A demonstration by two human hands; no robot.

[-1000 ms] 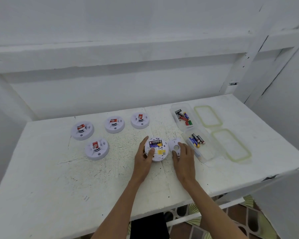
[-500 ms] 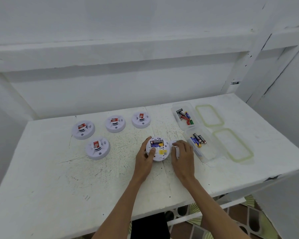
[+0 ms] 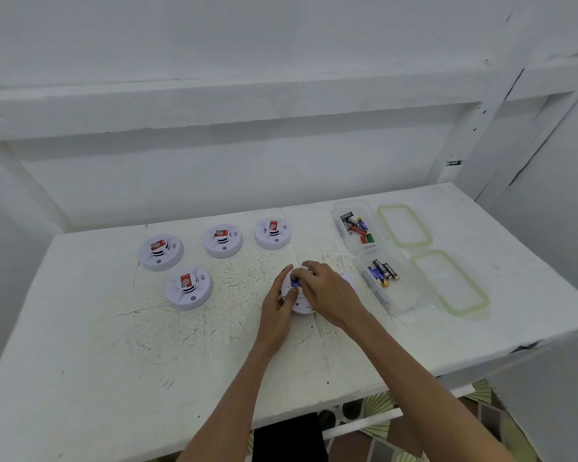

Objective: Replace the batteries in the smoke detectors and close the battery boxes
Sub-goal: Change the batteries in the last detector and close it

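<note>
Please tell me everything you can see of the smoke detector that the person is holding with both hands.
The smoke detector is a round white disc, plastic by its look, lying flat on the white table. A blue battery shows in its top face. The left hand holds its left edge; the right hand covers its right side, fingertips at the battery.
</note>
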